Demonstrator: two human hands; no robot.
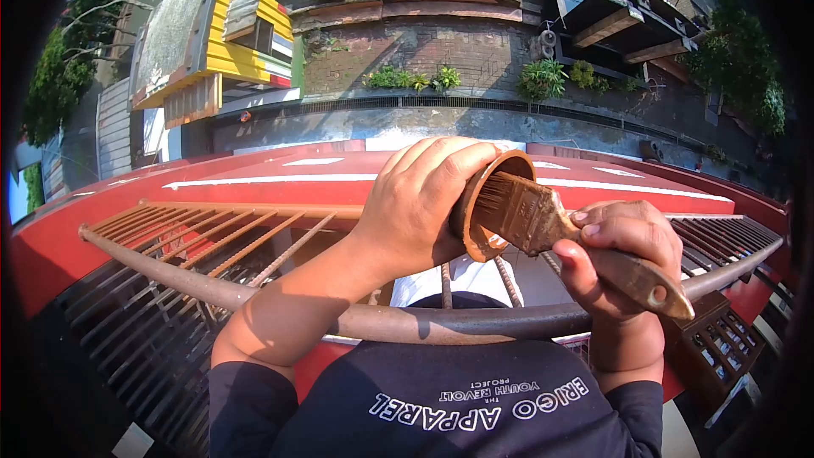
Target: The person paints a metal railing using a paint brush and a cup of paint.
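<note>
My left hand [420,195] is wrapped round a small brown paint cup [517,163], which is tilted with its opening to the right. My right hand [632,246] grips the wooden handle of a wide paintbrush [530,216]. The brush's dark bristles, coated in brown, are inside the mouth of the cup. Both hands are above a metal railing [475,324] with a thick round top rail and thin ribbed bars. How much paint the cup holds is hidden.
The rail runs across close to my body. Beyond it are a red ledge with white stripes [339,176], and far below a paved yard [356,64] with plants. A yellow-walled shed [222,30] is at the upper left, a brown crate [721,343] at the lower right.
</note>
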